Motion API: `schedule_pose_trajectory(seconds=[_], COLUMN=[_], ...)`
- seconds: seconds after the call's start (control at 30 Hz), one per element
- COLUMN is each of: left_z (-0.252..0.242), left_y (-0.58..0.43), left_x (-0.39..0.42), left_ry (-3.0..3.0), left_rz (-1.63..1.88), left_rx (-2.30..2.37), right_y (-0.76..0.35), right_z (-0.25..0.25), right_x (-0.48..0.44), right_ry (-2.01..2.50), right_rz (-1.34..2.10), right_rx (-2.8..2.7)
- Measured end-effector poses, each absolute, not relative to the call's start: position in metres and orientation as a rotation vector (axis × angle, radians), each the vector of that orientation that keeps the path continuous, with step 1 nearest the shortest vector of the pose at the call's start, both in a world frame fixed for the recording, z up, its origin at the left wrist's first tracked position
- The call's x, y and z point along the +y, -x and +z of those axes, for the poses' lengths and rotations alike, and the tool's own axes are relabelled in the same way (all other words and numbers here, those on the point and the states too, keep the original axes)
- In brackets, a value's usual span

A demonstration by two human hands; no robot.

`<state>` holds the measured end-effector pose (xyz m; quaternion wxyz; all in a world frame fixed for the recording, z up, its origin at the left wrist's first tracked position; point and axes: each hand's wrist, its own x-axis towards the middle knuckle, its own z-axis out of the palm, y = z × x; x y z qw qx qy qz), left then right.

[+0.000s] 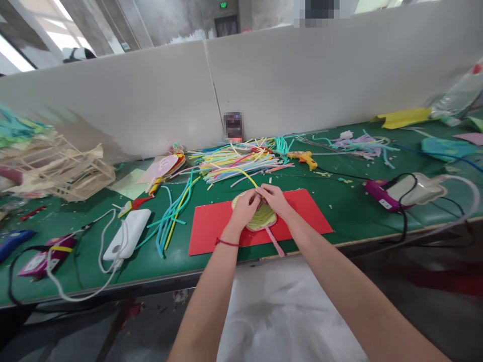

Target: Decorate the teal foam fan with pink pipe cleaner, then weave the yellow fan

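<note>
A yellow-green fan-like piece (260, 218) with a pink stem (275, 242) lies on a red sheet (211, 229). Over its upper part my left hand (245, 207) and my right hand (274, 198) meet, fingers pinched together. Between their fingertips runs a yellow pipe cleaner (247, 176), its free end arching up and away to the left. Both hands hold this strip near the piece's upper edge. The fingers hide the exact spot where the strip meets the piece.
Behind the hands lies a pile of coloured pipe cleaners (226, 163), with an orange glue gun (304, 158) to its right. Left are teal strips (175, 211), a white power bank (128, 235) and a wooden stick model (71, 168). A purple device (383, 195) with cables sits right.
</note>
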<state>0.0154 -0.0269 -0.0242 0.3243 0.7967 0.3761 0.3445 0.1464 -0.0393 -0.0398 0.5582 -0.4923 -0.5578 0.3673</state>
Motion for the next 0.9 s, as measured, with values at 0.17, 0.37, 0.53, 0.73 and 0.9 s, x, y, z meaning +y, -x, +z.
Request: schedule_pose_trajectory(seconds=[0.17, 0.37, 0.53, 0.73, 0.9], left_z=[-0.0249, -0.0277, -0.0314, -0.032, -0.0291], left_y=[-0.0164, -0.015, -0.0135, -0.0151, -0.0169], left_x=[-0.0269, -0.0228, -0.0207, -0.0211, -0.0238], left_ry=[-2.02, -1.969, -1.957, -1.912, -1.872], left_rz=[0.924, 0.944, 0.962, 0.983, 0.982], left_rx=[0.974, 0.928, 0.874, 0.854, 0.842], right_y=[-0.1475, -0.147, -0.1481, -0.1484, -0.1473], right_z=[-0.0421, -0.0422, -0.0421, -0.0416, -0.0416], right_x=[-0.0378, -0.0375, -0.0368, -0.036, -0.0362], right_ry=[1.164, 1.144, 1.121, 1.102, 1.096], right_rz=[0.858, 0.914, 0.941, 0.906, 0.895], right_rx=[-1.295, -1.285, -1.288, -1.284, -1.262])
